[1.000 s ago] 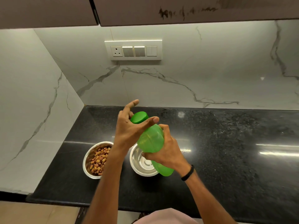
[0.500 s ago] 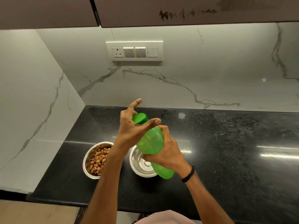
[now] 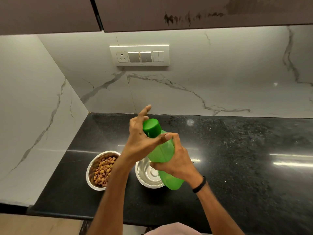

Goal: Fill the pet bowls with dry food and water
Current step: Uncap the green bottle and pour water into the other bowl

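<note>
My right hand (image 3: 177,164) grips the body of a green plastic bottle (image 3: 162,150), held tilted above the counter with its green cap (image 3: 151,127) on. My left hand (image 3: 139,141) sits at the cap with fingers spread: the thumb lies across the bottle's neck just below the cap and the index finger points up past it. The other fingers are hidden behind the cap. Below the bottle stands an empty steel bowl (image 3: 145,175). To its left, a second steel bowl (image 3: 89,168) holds brown dry kibble (image 3: 103,170).
Both bowls stand on a black granite countertop (image 3: 237,158) in a corner of white marble walls. A switch panel (image 3: 139,55) is on the back wall, and brown cabinets (image 3: 186,12) hang overhead. The counter stretches far to the right.
Both hands and the bottle have stayed almost in place; the left index finger has lifted slightly higher above the cap.
</note>
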